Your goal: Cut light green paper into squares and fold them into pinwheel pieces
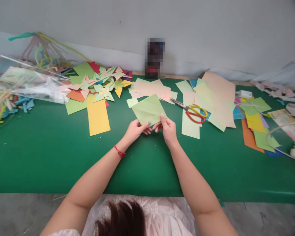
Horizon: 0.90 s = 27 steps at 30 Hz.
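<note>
A square of light green paper (pixel 149 108) with crease lines across it is held up in front of me, over the table. My left hand (pixel 137 128) pinches its lower left edge, thumb on top and fingers underneath. At the lower right edge, my right hand (pixel 166 127) grips the same sheet between thumb and fingers. Just behind the sheet lies a small pale green piece of paper (pixel 132 102). Scissors (pixel 190 109) with red and yellow handles rest to the right of it, on top of paper strips.
Folded paper shapes (pixel 104 83) are heaped at the back left, beside a yellow sheet (pixel 98 116). Farther left are pipe cleaners (pixel 5 101) and clear plastic bags (pixel 44 83). Large pale sheets (pixel 218 98), coloured papers (pixel 258 126) and a white cable (pixel 272 132) occupy the right. A blurred-out dark object (pixel 155 58) stands against the wall.
</note>
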Tool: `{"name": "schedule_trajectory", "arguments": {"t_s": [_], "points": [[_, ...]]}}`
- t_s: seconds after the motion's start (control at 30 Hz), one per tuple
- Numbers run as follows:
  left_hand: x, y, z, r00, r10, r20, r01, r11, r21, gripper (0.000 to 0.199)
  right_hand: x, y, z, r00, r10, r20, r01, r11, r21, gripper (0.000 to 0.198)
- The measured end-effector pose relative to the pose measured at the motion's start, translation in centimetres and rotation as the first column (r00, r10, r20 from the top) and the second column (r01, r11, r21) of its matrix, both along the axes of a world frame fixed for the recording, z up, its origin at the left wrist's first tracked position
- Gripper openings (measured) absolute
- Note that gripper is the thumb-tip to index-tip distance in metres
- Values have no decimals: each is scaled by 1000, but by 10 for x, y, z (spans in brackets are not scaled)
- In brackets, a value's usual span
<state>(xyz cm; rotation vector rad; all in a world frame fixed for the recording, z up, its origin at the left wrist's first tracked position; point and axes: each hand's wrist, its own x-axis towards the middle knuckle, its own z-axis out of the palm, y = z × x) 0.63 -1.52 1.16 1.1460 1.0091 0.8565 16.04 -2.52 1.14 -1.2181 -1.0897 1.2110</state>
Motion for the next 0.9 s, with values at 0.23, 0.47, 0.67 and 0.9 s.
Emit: {"name": "schedule_trajectory", "arguments": {"t_s": [0.23,0.47,0.67,0.9], "points": [[2,-4,4,999,-53,6,53,998,-45,33,-6,-3,4,993,-62,102,57,997,48,44],[5,-3,4,998,-59,27,61,993,-99,33,-4,-3,6,984,-109,144,102,993,56,45],[5,-6,2,997,-41,61,48,992,-118,38,-5,-3,3,977,-113,181,108,993,39,50],[4,-7,1,994,-50,100,56,996,-64,47,-3,-2,3,973,-122,194,116,992,42,49]]}}
